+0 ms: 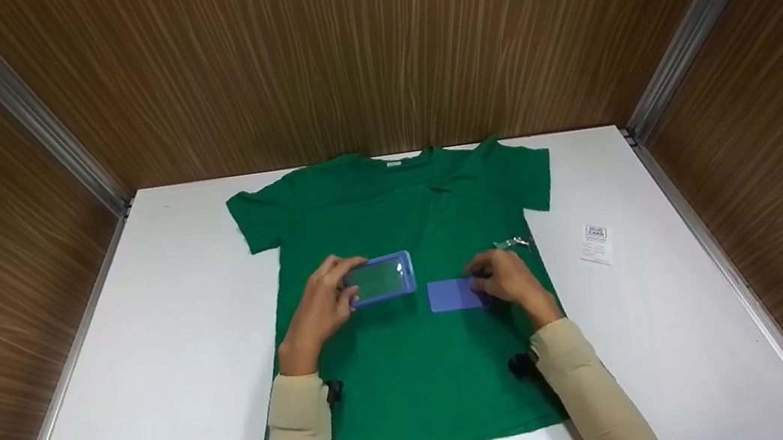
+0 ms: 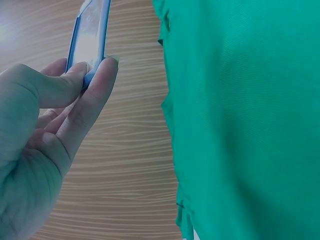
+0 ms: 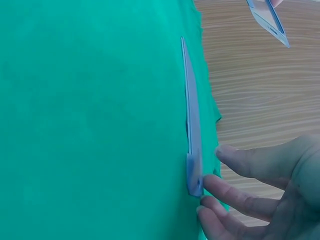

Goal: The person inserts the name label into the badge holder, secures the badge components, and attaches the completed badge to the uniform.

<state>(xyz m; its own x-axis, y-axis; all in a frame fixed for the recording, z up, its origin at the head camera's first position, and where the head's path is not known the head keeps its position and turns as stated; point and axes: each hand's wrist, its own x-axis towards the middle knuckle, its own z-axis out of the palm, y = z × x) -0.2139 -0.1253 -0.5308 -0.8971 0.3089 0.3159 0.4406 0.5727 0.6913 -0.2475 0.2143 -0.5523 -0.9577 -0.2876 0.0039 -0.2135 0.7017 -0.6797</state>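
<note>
My left hand (image 1: 319, 305) pinches one short end of a card holder (image 1: 380, 280), a blue frame around a clear window, held above the green T-shirt (image 1: 413, 384). In the left wrist view the thumb and fingers grip the holder's end. A flat blue-purple panel (image 1: 451, 295) with a thicker end lies on the shirt to the right of the holder. At that thicker end is my right hand (image 1: 509, 279), its fingertips right at the panel's edge. In the right wrist view its thumb stands apart from the panel (image 3: 193, 115).
A small shiny metal clip (image 1: 513, 242) lies on the shirt beyond my right hand. A printed white card (image 1: 596, 244) sits on the white table (image 1: 173, 340) to the right. Wood-grain walls (image 1: 370, 56) enclose the back and both sides.
</note>
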